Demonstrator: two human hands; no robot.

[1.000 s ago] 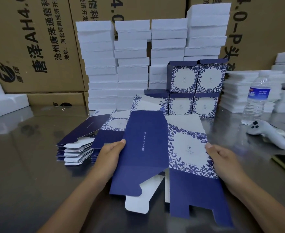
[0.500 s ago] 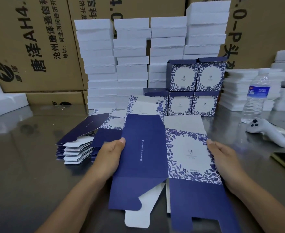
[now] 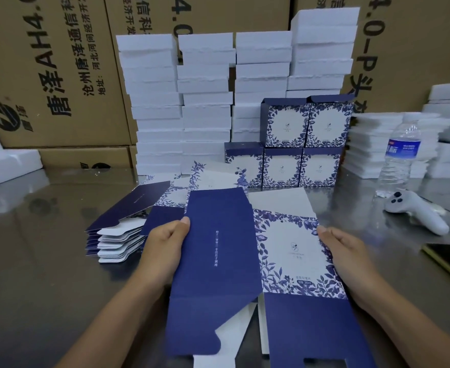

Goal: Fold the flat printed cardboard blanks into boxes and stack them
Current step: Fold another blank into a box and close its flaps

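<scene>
- Bench (image 3: 33,261): steel top, carries all work items.
- Foam slabs (image 3: 205,102): white stacks at rear; prob. inserts, parked away from the fold zone.
- Finished boxes (image 3: 306,126): five, two tiers, just in front of the foam. Rear position leaves bench centre for folding.
- Blank (image 3: 218,248): unit in work, held over bench centre, near operator. Navy panel left, floral panel right, flaps toward operator. Not yet squared, so early in its fold seq.
- Flat blanks (image 3: 117,235): fanned pile, left of centre, near the left hand.
- Left hand (image 3: 163,248): grip pinches blank's left edge, thumb on top.
- Right hand (image 3: 348,256): grip pinches right edge likewise. An opposed hold should let both sides be pushed inward.
</scene>
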